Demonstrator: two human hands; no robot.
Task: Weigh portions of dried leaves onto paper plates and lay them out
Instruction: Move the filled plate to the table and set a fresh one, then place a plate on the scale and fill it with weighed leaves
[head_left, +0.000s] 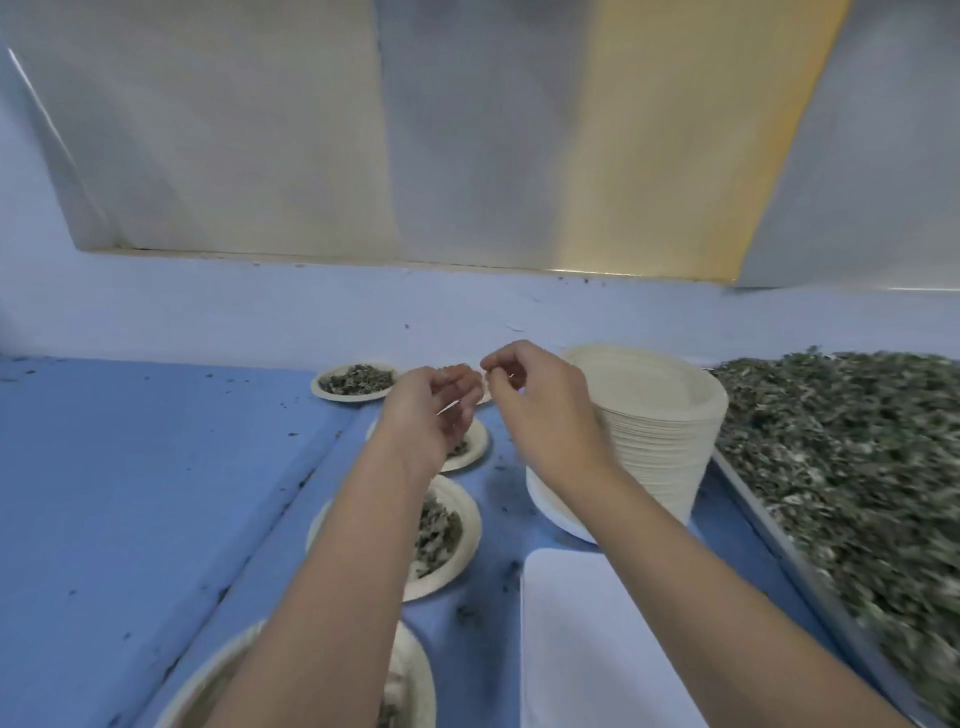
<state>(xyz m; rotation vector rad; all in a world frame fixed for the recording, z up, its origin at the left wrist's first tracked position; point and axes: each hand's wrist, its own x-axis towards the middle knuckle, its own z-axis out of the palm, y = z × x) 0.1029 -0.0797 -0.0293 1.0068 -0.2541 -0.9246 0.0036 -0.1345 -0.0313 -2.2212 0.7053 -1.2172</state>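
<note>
Head view: the left hand (431, 410) and right hand (540, 410) hover over a blue worktop (130, 493), fingers curled, tips nearly meeting; whether they pinch anything cannot be told. Round white paper plates of dried green leaves (469, 545) lie in a row beneath the left fingers. A tall stack of empty paper plates (665, 415) stands just beside the right hand.

One wide-angle view, worn on the person's head, looks forward and down along the blue counter (130, 493) toward its far edge, where the wall (311, 312) rises and fills the upper half of the frame. It sits close: both forearms enter from the bottom edge, and the left hand (431, 410) and right hand (540, 410) meet near the centre. The counter's right edge, under the dried leaves (857, 441), is blurred
</note>
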